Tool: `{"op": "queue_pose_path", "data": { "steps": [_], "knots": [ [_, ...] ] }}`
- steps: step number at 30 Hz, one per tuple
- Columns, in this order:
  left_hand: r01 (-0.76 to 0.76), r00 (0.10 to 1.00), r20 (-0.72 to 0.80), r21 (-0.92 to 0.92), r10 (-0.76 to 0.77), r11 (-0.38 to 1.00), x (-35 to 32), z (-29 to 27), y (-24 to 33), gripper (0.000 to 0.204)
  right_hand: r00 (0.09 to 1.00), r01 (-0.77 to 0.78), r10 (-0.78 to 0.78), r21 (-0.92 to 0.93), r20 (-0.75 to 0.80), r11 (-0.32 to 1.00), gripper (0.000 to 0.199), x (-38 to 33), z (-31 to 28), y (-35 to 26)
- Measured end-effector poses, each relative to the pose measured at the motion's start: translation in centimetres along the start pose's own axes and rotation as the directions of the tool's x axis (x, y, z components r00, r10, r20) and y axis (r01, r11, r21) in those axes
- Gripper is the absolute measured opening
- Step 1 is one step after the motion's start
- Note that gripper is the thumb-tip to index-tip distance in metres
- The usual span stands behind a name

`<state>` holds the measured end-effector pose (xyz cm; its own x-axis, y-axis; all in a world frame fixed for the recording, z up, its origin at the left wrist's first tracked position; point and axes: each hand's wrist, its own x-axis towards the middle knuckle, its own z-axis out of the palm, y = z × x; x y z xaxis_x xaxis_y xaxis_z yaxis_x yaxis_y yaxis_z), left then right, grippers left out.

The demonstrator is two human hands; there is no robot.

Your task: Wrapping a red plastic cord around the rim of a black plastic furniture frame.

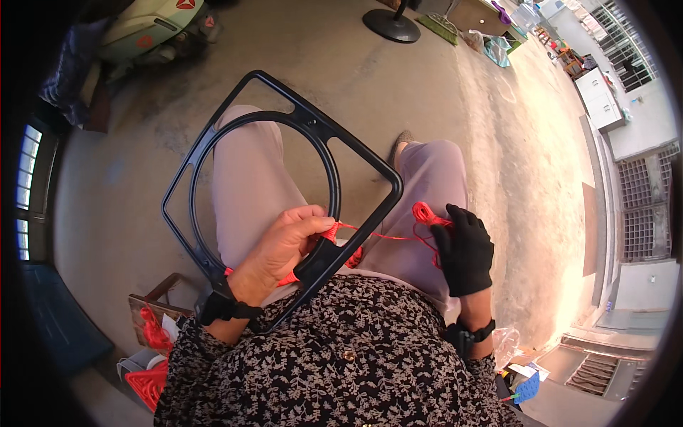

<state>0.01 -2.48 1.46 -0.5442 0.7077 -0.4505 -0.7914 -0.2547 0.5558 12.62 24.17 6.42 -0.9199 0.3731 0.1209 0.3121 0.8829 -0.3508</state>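
A person sits with a black plastic frame point(213, 142), square in outline with rounded corners and a round ring inside it, resting tilted across the lap in the middle left of the frame, its far corner reaching up toward the upper centre. The bare left hand point(281, 249) lies just below the centre, curled over the near edge of the frame, with thumb and fingertips pinched on red cord point(377, 235) where it is wound onto the black rim. From that pinch the cord runs taut to the right across the lap to the right hand point(464, 249), which wears a black glove and sits right of centre; its fingers are bent around a small bundle of the same red cord at the fingertips, and a loose loop hangs just beside the glove. Both wrists carry a dark band. The frame lies over the left thigh in light trousers, and a foot shows beyond the right knee. A dark floral blouse fills the lower centre. At the lower left, near the left elbow, more red pieces point(151, 356) sit in a heap beside a small wooden box, too blurred at the rim to tell apart. The concrete floor point(398, 92) spreads across the upper half, with a round black stand base point(391, 25) at the top centre and a pale scooter point(153, 25) at the upper left.
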Motion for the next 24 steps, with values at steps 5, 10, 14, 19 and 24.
{"op": "queue_pose_path", "data": {
  "steps": [5,10,14,19,24],
  "knots": [
    [-0.001,1.0,0.028,0.007,0.001,1.0,-0.1,-0.5,0.0,0.009,1.0,-0.029,0.029,-0.047,-0.002,0.998,0.027,1.5,0.9,0.1],
    [-0.03,0.999,0.015,0.024,0.029,0.999,-0.3,-1.0,-0.3,0.008,0.923,-0.115,0.352,0.985,0.153,-0.126,0.024,0.5,0.8,7.2],
    [-0.059,0.998,-0.004,-0.053,0.059,0.997,-0.1,-0.6,-0.4,0.007,0.812,0.028,0.546,0.921,0.206,-0.389,0.032,0.2,-0.4,2.7],
    [-0.087,0.996,-0.001,-0.009,0.087,0.996,0.0,-0.8,-0.5,0.01,0.831,-0.047,0.555,0.987,-0.046,0.153,0.037,0.3,1.4,1.0],
    [-0.071,0.997,0.024,0.093,0.069,0.993,-0.6,-0.1,0.3,0.011,0.846,-0.53,0.007,0.842,0.533,-0.1,0.027,0.4,4.1,-0.4]
  ]
}}
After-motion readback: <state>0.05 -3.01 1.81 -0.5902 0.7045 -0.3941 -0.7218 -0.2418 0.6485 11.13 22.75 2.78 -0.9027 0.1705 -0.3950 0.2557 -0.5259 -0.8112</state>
